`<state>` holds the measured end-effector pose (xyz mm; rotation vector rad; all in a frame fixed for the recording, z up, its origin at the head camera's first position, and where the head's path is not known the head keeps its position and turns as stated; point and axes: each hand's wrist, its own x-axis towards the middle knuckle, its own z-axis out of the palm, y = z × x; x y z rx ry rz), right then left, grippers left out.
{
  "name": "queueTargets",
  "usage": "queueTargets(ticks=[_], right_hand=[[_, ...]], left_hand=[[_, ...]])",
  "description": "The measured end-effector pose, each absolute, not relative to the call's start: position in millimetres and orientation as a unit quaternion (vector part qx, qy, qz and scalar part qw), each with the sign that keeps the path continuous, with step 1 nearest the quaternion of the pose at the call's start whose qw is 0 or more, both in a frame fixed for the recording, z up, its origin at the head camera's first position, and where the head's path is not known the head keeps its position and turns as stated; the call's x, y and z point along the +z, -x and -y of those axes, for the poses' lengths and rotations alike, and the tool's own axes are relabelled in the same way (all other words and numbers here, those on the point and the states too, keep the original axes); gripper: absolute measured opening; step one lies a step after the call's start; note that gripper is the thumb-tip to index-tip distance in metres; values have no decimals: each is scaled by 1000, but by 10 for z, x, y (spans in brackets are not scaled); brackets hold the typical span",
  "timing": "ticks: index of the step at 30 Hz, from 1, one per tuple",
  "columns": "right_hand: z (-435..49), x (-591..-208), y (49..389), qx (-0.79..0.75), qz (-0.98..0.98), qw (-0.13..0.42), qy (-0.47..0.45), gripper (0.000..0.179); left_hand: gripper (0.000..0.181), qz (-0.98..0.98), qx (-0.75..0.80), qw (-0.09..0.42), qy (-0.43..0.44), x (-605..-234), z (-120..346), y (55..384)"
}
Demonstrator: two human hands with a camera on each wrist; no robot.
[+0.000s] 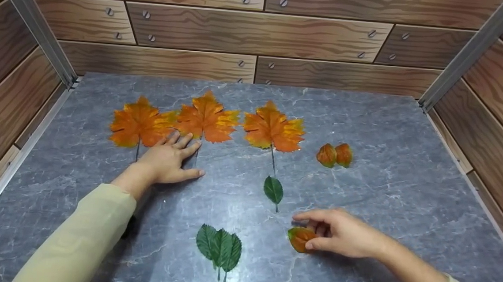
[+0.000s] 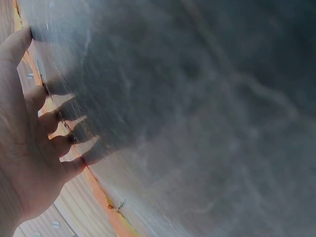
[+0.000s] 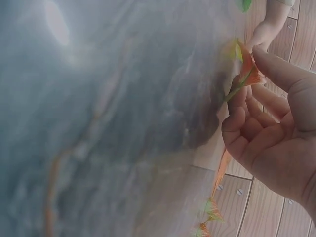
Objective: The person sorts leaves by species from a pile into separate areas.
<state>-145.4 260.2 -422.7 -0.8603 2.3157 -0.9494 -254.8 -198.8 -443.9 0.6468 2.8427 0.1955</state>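
Note:
My right hand (image 1: 346,235) pinches a small orange leaf with a green edge (image 1: 297,239) between thumb and fingers, low over the front right of the table. In the right wrist view that leaf shows folded up, its green stem pointing down past the fingertips. My left hand (image 1: 166,161) lies with fingers spread at the lower edges of the left maple leaf (image 1: 137,122) and the middle maple leaf (image 1: 206,118). Its fingers partly cover the middle leaf's stem. The left wrist view shows this hand's fingertips at the table surface, holding nothing.
A third orange maple leaf (image 1: 272,127) lies right of the middle one, with a single green leaf (image 1: 273,190) at its stem. Two small orange leaves (image 1: 326,155) lie together farther right. Several overlapping green leaves (image 1: 221,249) rest near the front of the grey marbled table (image 1: 385,190).

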Motion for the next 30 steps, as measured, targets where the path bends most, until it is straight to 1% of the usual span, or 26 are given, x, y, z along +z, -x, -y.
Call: queueTargets(ticks=[5, 9, 13, 18, 25, 30], right_hand=[[-2605, -4210, 1456, -371, -839, 240, 318, 49], [-2627, -4218, 1484, -392, -829, 219, 335, 44], [-2667, -4200, 1539, -408, -830, 184, 332, 35], [-2760, -4143, 1636, -416, -851, 129, 294, 26], [-2961, -3987, 1804, -434, -866, 56, 242, 31], [-3136, -3844, 1939, -442, -876, 17, 192, 35]], left_hand=[[93, -967, 66, 108, -220, -4449, 1995, 2549], [94, -967, 66, 109, -219, -4462, 2000, 2553], [94, -968, 67, 110, -217, -4465, 2002, 2549], [93, -968, 68, 113, -215, -4456, 2001, 2546], [93, -968, 68, 112, -216, -4441, 1997, 2547], [94, -967, 67, 114, -216, -4437, 1989, 2551]])
